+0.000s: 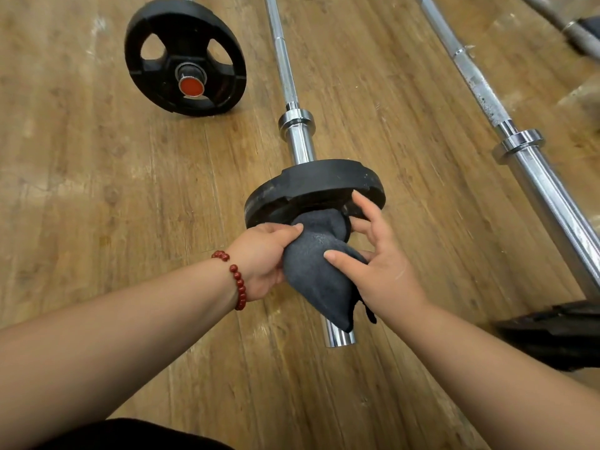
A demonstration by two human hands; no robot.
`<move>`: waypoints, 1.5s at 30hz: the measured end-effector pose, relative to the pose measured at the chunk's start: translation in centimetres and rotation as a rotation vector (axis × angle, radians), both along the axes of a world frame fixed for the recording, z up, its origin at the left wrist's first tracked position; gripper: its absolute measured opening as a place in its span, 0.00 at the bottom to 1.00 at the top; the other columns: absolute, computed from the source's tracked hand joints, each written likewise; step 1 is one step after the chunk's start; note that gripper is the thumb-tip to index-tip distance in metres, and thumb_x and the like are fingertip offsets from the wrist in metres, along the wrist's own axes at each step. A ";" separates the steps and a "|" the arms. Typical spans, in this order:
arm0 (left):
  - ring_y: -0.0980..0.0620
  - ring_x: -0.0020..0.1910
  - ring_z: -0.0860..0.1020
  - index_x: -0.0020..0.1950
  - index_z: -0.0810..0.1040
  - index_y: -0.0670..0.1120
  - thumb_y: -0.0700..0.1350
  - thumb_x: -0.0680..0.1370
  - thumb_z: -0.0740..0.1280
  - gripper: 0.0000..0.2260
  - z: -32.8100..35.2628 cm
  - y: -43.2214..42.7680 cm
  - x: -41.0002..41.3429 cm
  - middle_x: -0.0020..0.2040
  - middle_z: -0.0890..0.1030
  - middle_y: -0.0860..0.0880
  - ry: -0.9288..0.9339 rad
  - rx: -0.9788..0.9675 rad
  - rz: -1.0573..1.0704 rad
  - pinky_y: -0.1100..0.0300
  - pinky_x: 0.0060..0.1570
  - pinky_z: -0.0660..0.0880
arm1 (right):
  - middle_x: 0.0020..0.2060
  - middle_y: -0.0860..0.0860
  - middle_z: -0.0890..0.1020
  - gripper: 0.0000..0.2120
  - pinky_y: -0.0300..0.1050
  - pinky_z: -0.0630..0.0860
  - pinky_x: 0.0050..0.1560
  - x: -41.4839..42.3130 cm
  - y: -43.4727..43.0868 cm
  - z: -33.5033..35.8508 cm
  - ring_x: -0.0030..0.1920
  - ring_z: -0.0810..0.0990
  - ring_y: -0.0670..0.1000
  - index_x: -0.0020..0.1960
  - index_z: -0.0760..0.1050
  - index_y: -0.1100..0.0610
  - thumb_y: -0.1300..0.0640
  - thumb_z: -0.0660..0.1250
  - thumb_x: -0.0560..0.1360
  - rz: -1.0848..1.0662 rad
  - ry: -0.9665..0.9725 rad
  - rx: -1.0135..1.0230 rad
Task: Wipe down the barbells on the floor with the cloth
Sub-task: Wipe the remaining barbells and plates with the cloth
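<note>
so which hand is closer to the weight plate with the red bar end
Left. The left hand grips the cloth below and right of that weight plate; the right hand holds the cloth farther right, across the barbell sleeve.

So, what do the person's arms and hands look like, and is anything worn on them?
The left forearm and right forearm are bare, with no sleeves in view. The left hand and right hand have no gloves and no rings that show. Around the left wrist sits a bracelet of round, glossy dark-red beads.
</note>
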State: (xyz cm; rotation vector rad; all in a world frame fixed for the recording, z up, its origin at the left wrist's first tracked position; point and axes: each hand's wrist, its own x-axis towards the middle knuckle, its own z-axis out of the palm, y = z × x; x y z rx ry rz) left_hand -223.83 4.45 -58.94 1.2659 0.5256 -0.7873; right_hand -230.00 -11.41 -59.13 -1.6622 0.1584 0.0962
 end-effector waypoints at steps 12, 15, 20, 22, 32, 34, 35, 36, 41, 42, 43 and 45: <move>0.56 0.51 0.80 0.62 0.78 0.48 0.62 0.76 0.61 0.23 0.2 1.1 -0.5 0.57 0.80 0.52 -0.204 0.063 -0.263 0.61 0.50 0.76 | 0.48 0.44 0.75 0.05 0.32 0.73 0.46 1.5 -1.6 0.0 0.48 0.76 0.40 0.41 0.80 0.50 0.55 0.75 0.70 0.132 0.064 -0.383; 0.57 0.59 0.77 0.65 0.73 0.57 0.63 0.66 0.72 0.29 -0.4 1.3 -1.2 0.61 0.78 0.55 -0.457 0.099 -0.510 0.57 0.58 0.75 | 0.47 0.49 0.81 0.06 0.44 0.79 0.50 1.2 -1.0 -0.6 0.49 0.81 0.47 0.47 0.80 0.54 0.53 0.72 0.73 0.107 0.176 -0.165; 0.48 0.48 0.83 0.51 0.79 0.48 0.47 0.72 0.73 0.09 -2.3 1.1 -1.4 0.47 0.84 0.46 -0.367 0.213 -0.144 0.47 0.52 0.79 | 0.47 0.45 0.81 0.09 0.40 0.76 0.48 0.8 0.4 -1.7 0.50 0.79 0.45 0.55 0.75 0.49 0.48 0.66 0.77 -0.173 0.233 -0.115; 0.49 0.47 0.82 0.50 0.77 0.49 0.46 0.75 0.71 0.06 -3.6 1.3 -1.9 0.46 0.82 0.47 -0.332 0.363 0.043 0.53 0.47 0.80 | 0.55 0.42 0.77 0.17 0.38 0.73 0.51 0.2 0.3 -2.4 0.55 0.76 0.42 0.64 0.70 0.45 0.44 0.64 0.77 -0.192 0.286 -0.242; 0.56 0.50 0.78 0.58 0.72 0.52 0.46 0.79 0.65 0.08 -6.0 -0.8 -1.8 0.49 0.79 0.55 -0.350 0.442 -0.144 0.54 0.56 0.77 | 0.64 0.42 0.72 0.33 0.41 0.67 0.62 -3.2 2.8 -5.5 0.66 0.72 0.48 0.78 0.48 0.44 0.41 0.58 0.78 -0.091 0.391 -0.314; 0.54 0.53 0.79 0.59 0.75 0.51 0.47 0.78 0.65 0.09 -6.2 -0.9 -2.1 0.52 0.82 0.52 -0.326 0.333 -0.114 0.51 0.57 0.77 | 0.64 0.40 0.71 0.34 0.44 0.69 0.62 -3.3 2.7 -5.7 0.63 0.72 0.45 0.77 0.44 0.39 0.41 0.60 0.78 -0.102 0.374 -0.292; 0.53 0.54 0.80 0.59 0.77 0.51 0.48 0.78 0.66 0.10 -6.1 -0.8 -2.2 0.53 0.82 0.51 -0.304 0.268 -0.074 0.50 0.57 0.77 | 0.63 0.39 0.71 0.34 0.42 0.69 0.61 -3.2 2.6 -5.8 0.61 0.72 0.44 0.76 0.44 0.37 0.42 0.60 0.78 -0.097 0.367 -0.283; 0.52 0.54 0.81 0.58 0.78 0.51 0.48 0.77 0.68 0.10 -6.1 -0.6 -2.2 0.53 0.83 0.50 -0.282 0.224 -0.034 0.50 0.56 0.78 | 0.62 0.38 0.71 0.33 0.40 0.68 0.59 -3.2 2.6 -5.8 0.60 0.72 0.43 0.76 0.44 0.36 0.43 0.60 0.78 -0.092 0.359 -0.276; 0.48 0.44 0.82 0.51 0.78 0.45 0.44 0.77 0.69 0.05 -5.6 3.4 -1.1 0.45 0.83 0.45 -0.089 0.463 -0.161 0.53 0.44 0.81 | 0.62 0.35 0.71 0.29 0.36 0.66 0.57 -3.3 2.5 -5.7 0.60 0.72 0.39 0.75 0.52 0.37 0.46 0.61 0.79 -0.084 0.335 -0.266; 0.47 0.44 0.81 0.50 0.77 0.45 0.44 0.77 0.68 0.04 -5.5 4.4 -1.1 0.44 0.82 0.45 -0.049 0.576 -0.219 0.52 0.44 0.81 | 0.61 0.34 0.68 0.29 0.35 0.65 0.57 -3.3 2.6 -5.6 0.59 0.70 0.38 0.76 0.52 0.37 0.46 0.61 0.79 -0.081 0.340 -0.270; 0.46 0.45 0.80 0.49 0.76 0.46 0.44 0.77 0.68 0.04 -5.5 5.4 -1.2 0.44 0.81 0.45 -0.031 0.663 -0.236 0.50 0.46 0.80 | 0.61 0.33 0.66 0.29 0.33 0.64 0.57 -3.3 2.6 -5.4 0.58 0.68 0.37 0.76 0.51 0.37 0.45 0.60 0.79 -0.077 0.340 -0.281; 0.47 0.47 0.79 0.49 0.76 0.46 0.45 0.78 0.68 0.04 -5.4 5.7 -1.6 0.45 0.81 0.45 -0.045 0.639 -0.163 0.50 0.48 0.80 | 0.61 0.32 0.64 0.29 0.30 0.62 0.55 -3.2 2.8 -5.2 0.59 0.66 0.36 0.76 0.51 0.38 0.45 0.60 0.79 -0.076 0.335 -0.296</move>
